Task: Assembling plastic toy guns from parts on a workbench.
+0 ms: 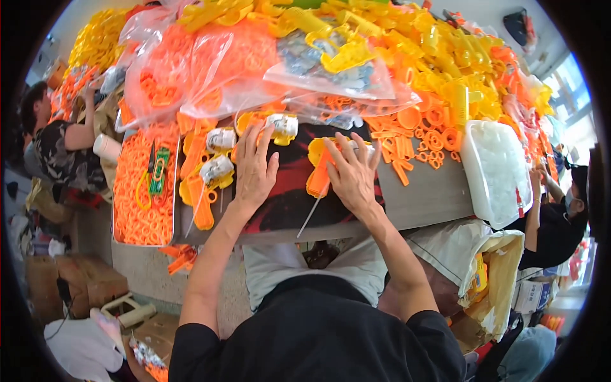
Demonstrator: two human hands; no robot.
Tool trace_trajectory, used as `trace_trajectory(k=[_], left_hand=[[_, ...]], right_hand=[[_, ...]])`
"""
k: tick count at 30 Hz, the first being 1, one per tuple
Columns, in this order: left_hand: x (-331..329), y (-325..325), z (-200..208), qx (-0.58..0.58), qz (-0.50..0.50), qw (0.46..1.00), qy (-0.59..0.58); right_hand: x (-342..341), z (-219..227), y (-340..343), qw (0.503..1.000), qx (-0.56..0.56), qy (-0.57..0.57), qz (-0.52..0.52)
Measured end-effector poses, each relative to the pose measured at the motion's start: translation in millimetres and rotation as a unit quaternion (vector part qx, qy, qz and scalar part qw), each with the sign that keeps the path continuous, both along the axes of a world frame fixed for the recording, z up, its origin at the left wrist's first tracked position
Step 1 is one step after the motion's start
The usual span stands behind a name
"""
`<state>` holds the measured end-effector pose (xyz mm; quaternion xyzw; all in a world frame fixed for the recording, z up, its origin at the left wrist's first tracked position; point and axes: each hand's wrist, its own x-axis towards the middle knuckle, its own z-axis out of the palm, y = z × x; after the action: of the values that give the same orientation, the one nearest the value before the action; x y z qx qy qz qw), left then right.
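Observation:
My left hand (254, 172) lies with its fingers stretched out, the tips over the edge of an orange-and-yellow plastic toy part with a white mechanism (280, 127). My right hand (354, 178) rests on a similar toy part (319, 180), its thumb and fingers bent around the body; the orange handle shows to the left of it. A thin pale rod (309, 218) sticks out of that part toward me. Under both hands is a black-and-red mat (289, 200). Beside my left hand lie several more toy parts (202, 202) with orange handles and white mechanisms.
A metal tray (144, 216) of orange rings, with a green tool on top, stands on the left. At right is a white bin (474, 172) of clear pieces. Bags (223, 63) and yellow parts (439, 57) pile up behind. People work at both sides.

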<state>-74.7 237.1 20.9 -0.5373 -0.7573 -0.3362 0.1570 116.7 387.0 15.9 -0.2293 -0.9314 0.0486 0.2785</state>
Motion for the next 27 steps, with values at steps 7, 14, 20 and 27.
trace_trajectory(k=[7,14,20,27], left_hand=[[-6,22,-22,-0.105,0.048,0.987,0.11],[-4,16,-15,-0.11,0.056,0.988,0.09],[-5,20,-9,-0.114,0.026,0.99,0.081],[-5,26,-10,-0.118,0.018,0.991,0.058]], right_hand=[[-78,-26,70,0.997,0.058,0.054,-0.024],[-84,-24,97,0.98,-0.036,0.193,0.039],[-47,49,224,0.925,0.041,0.364,-0.099],[16,50,417,0.89,-0.164,0.248,-0.345]])
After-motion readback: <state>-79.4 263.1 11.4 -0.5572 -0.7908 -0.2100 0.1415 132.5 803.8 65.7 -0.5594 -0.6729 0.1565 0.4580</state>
